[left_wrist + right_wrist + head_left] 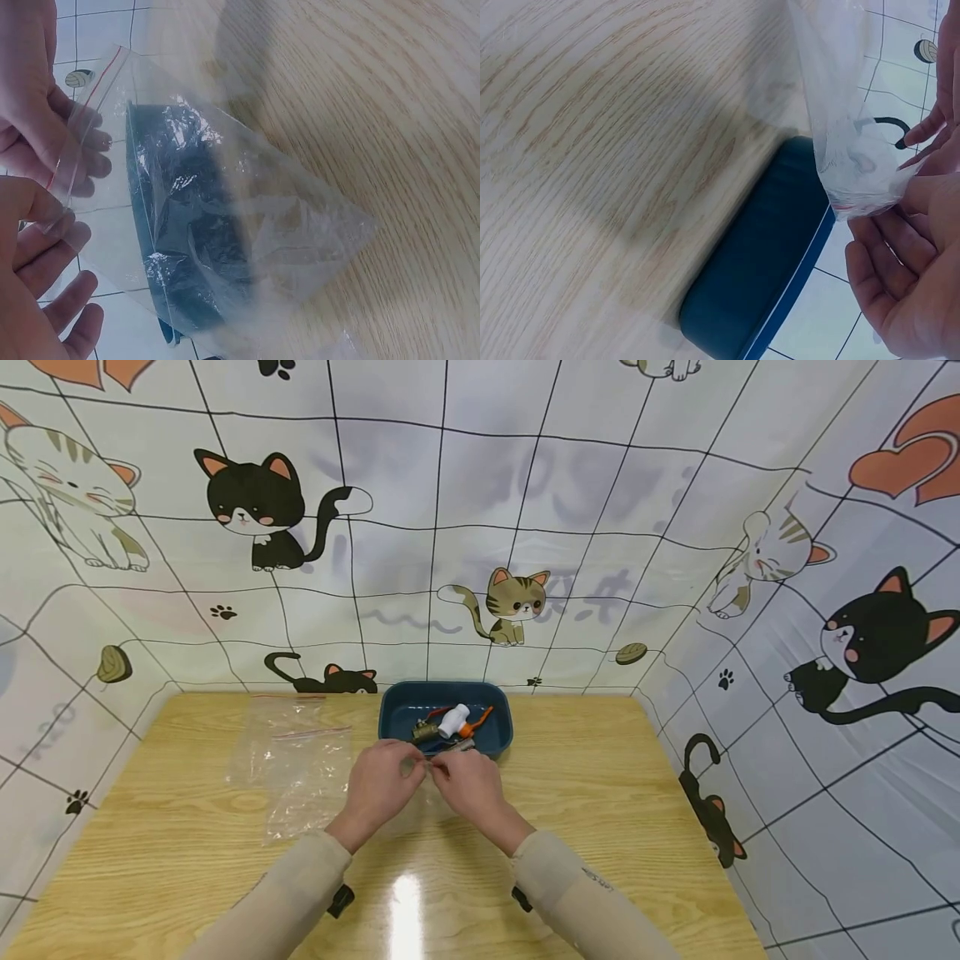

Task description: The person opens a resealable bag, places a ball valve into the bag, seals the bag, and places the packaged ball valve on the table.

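A clear zip bag with a red line along its mouth hangs between the two hands in front of the bin. My left hand pinches the bag's mouth edge between thumb and finger. Close beside it, my right hand pinches the same edge, seen also in the right wrist view, where the bag hangs from the fingers. Just beyond the hands stands a dark blue plastic bin. In it lie a white plastic fitting, a brass-coloured fitting and an orange handle.
Two more clear zip bags lie flat and overlapping on the wooden table to the left, the nearer bag partly over the other bag. A cat-print curtain stands behind and along both sides.
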A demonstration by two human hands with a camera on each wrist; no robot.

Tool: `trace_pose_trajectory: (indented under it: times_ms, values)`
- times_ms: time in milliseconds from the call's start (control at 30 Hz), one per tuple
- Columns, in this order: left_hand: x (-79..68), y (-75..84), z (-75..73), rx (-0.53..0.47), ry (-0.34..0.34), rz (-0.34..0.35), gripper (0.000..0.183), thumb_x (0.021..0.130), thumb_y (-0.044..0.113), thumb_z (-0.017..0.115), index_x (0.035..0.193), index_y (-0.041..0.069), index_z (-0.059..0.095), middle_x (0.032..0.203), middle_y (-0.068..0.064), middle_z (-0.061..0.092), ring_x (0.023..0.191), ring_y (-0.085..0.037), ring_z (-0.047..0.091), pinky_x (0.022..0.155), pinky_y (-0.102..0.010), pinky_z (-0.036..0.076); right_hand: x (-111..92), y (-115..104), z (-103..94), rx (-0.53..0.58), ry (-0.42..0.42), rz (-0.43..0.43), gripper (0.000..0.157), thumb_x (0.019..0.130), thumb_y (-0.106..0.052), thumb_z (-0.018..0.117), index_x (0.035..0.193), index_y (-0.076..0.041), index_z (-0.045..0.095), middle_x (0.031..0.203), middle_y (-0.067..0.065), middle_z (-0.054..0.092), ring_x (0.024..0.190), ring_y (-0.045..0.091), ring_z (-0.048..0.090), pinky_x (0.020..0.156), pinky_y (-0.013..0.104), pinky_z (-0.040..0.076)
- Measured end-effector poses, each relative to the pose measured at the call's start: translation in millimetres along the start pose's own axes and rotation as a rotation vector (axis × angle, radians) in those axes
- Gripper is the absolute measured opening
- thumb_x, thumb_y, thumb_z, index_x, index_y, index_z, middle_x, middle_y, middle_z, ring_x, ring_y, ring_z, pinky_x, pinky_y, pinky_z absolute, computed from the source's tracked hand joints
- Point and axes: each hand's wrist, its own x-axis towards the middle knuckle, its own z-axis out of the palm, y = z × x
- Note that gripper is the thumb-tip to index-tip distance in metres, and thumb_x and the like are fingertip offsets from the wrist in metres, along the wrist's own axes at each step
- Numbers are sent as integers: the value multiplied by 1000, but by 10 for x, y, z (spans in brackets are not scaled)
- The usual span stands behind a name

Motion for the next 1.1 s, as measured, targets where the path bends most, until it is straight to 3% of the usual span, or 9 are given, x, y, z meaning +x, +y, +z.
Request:
trace_pose_trajectory:
  times_ms: [267,433,567,1100]
  values:
    - [13,-55,-58,1,-22,-61,6,80,20,71,84,19,75,99,-4,74,98,-25,68,78,-43,54,-45,71,5,-42,-67,14,12,92,-23,66,97,-23,77,81,-7,73,61,7,61,51,22,45]
    - [13,-78,-90,3,-27,-87,7,80,20,69,84,20,75,102,-4,74,100,-26,67,78,-44,54,-92,136,31,-53,-66,17,13,91,-17,65,92,-24,76,77,-7,71,55,7,56,46,23,40]
    - [16,-92,-116,9,-11,-76,6,81,20,70,84,19,76,100,-5,74,97,-27,68,76,-44,55,-120,176,45,-53,-65,29,14,91,-17,65,94,-25,76,77,-8,71,52,5,51,44,21,35]
    - [23,-91,-92,-17,-1,-55,7,80,18,69,83,19,75,98,-5,74,97,-27,68,77,-44,54,-149,221,39,-52,-65,39,12,89,-20,69,96,-25,77,77,-9,71,53,4,49,46,21,36]
